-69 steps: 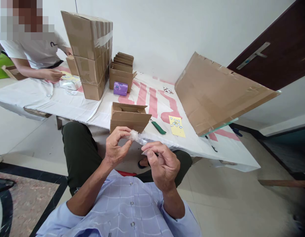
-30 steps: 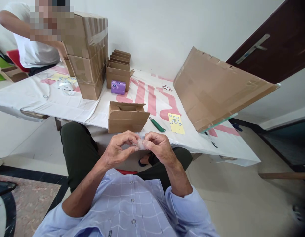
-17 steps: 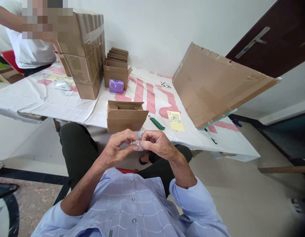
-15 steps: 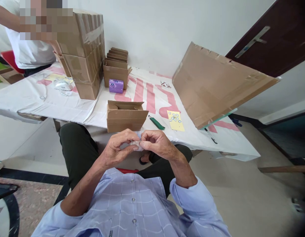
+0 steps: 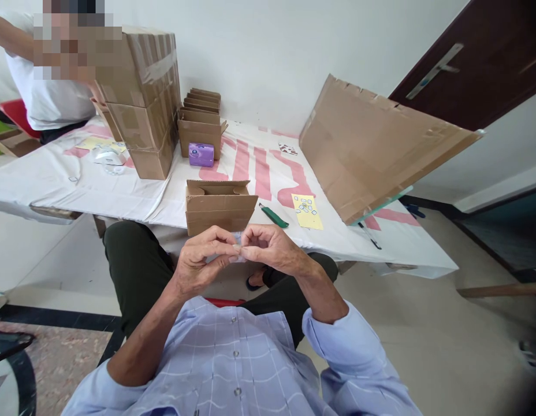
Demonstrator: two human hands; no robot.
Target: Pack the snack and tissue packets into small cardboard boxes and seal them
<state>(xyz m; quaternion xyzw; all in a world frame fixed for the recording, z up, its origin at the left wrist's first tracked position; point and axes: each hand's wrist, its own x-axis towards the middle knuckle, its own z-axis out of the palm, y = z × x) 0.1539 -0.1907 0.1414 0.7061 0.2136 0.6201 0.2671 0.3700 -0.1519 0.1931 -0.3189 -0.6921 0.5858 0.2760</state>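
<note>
My left hand [image 5: 203, 254] and my right hand [image 5: 272, 249] meet in front of my body, just below the table edge. Their fingertips are pinched together on a small piece of clear plastic [image 5: 238, 237], mostly hidden by the fingers; what it is exactly I cannot make out. Just beyond my hands stands an open cardboard box [image 5: 220, 212] at the table's front edge. To its right lie a green utility knife [image 5: 274, 216] and a yellow sheet of stickers [image 5: 313, 219].
Stacked cartons [image 5: 151, 124] rise at the left, beside a co-worker in a white shirt [image 5: 55, 107]. Several small boxes [image 5: 201, 130] stand behind a purple pack [image 5: 201, 155]. A large cardboard panel [image 5: 372, 150] leans at the right; a dark pen-like object [image 5: 371, 237] lies near it.
My fingertips have drawn closer together over the clear plastic, covering more of it. The left fingers have shifted slightly. The view has tilted a little; the things on the table have stayed put.
</note>
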